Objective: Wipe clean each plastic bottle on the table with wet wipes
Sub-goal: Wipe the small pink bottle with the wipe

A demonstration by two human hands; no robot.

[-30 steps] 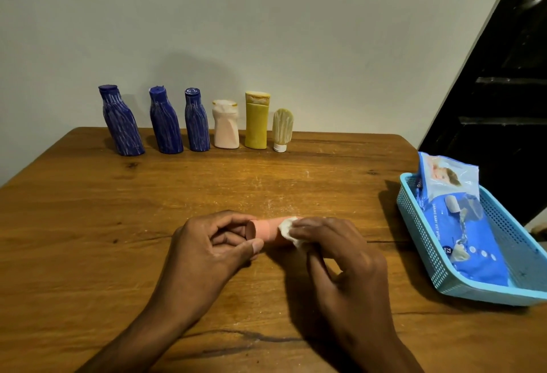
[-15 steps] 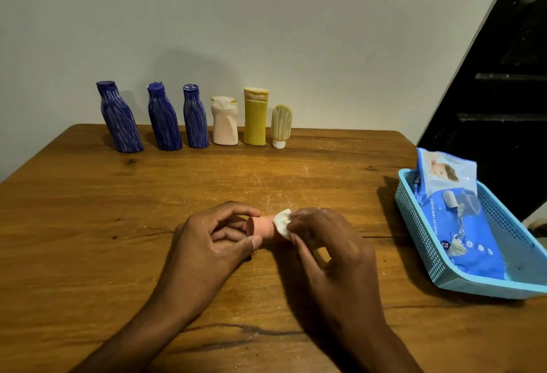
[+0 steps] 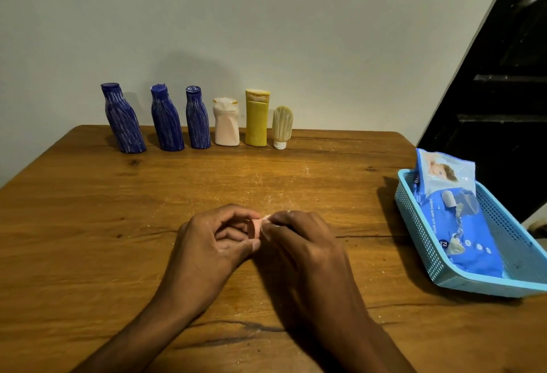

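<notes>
**Between the two hands: one small bottle under the wipe, six more waiting**

Near the front middle of the table (image 3: 88, 224), a small pink bottle (image 3: 254, 228) lies on its side between the two hands, with only one round end of it visible. The left hand (image 3: 213, 242) holds this end, its fingers (image 3: 236, 218) curled around it and the thumb pressed from below. The right hand (image 3: 299, 242) covers the rest of the bottle, and its fingers pinch a white wet wipe (image 3: 265, 221) against the bottle. Only a small edge of the wipe shows, so I cannot tell how much of the bottle is already rubbed.

Further back, near the wall, six bottles stand upright in a row: three dark blue bottles (image 3: 165, 121), a pale pink bottle (image 3: 226, 124), a yellow bottle (image 3: 257, 119) and a small cream tube (image 3: 282, 127) standing on its white cap. White streaks are visible on the blue ones, so I judge that they are not yet wiped; for the other three it is hard to say.

On the right, a blue basket (image 3: 426, 233) holds the pack of wet wipes (image 3: 461, 224).

My judgement is that the task is at an early stage: one bottle is in work, and six seem to remain.
</notes>
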